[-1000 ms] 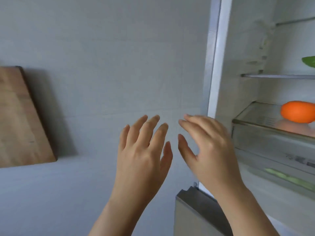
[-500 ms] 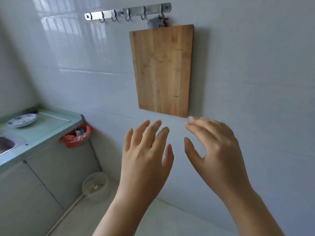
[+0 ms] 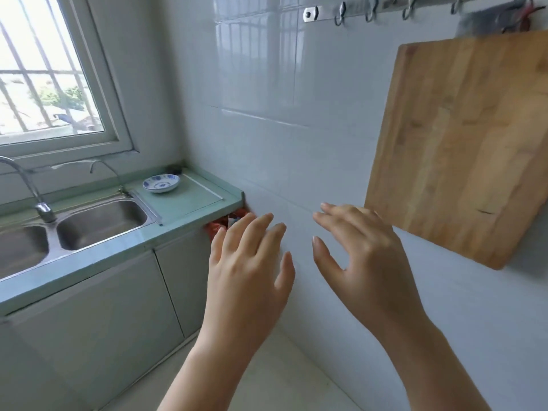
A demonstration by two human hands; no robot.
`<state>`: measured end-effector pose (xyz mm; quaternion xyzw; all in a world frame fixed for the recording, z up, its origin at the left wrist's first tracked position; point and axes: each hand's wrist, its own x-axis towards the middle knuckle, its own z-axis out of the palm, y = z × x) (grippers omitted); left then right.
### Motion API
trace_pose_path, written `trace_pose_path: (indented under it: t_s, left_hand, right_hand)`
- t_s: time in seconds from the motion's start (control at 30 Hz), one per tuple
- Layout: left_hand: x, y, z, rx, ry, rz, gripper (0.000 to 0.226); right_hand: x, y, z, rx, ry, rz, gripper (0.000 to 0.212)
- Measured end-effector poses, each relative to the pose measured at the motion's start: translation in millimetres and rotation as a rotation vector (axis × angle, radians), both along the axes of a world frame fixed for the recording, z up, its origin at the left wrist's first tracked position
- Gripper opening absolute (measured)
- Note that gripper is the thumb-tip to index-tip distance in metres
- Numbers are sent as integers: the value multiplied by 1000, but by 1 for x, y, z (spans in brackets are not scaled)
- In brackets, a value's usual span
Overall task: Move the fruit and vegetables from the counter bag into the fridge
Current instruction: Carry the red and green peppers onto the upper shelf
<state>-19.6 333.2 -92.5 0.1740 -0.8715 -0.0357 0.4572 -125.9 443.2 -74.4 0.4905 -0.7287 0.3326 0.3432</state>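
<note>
My left hand (image 3: 249,262) and my right hand (image 3: 361,250) are raised side by side in front of me, palms away, fingers spread, both holding nothing. They hover before the white tiled wall, to the right of the green counter (image 3: 189,206). A red-orange plastic bag (image 3: 218,226) peeks out at the counter's right end, partly hidden behind my left fingers. No fridge, fruit or vegetables are in view.
A double steel sink (image 3: 100,221) with a tap (image 3: 41,203) sits in the counter under a barred window (image 3: 44,78). A blue-patterned white dish (image 3: 161,183) rests on the counter. A wooden cutting board (image 3: 462,143) hangs under a hook rail (image 3: 370,10). Grey cabinet doors (image 3: 103,315) are below.
My view has swung left from the open fridge, past the cutting board, to the sink counter. Both hands stay raised and empty in the same pose.
</note>
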Motion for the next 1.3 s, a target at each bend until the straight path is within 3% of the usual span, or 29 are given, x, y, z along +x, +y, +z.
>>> trace_pose_path:
  t_s: [0.23, 0.53, 1.0, 1.3]
  left_hand:
    - [23, -109, 1, 19, 10, 243, 32]
    - [136, -209, -18, 87, -13, 603, 34]
    - [412, -372, -43, 155, 28, 920, 37]
    - [549, -423, -73, 230, 10, 1165, 39]
  right_hand:
    - [-3, -147, -1, -9, -25, 259, 34]
    - [90, -294, -23, 111, -82, 617, 36]
    - [367, -509, -39, 148, -61, 923, 32]
    - [516, -597, -68, 237, -57, 1126, 32]
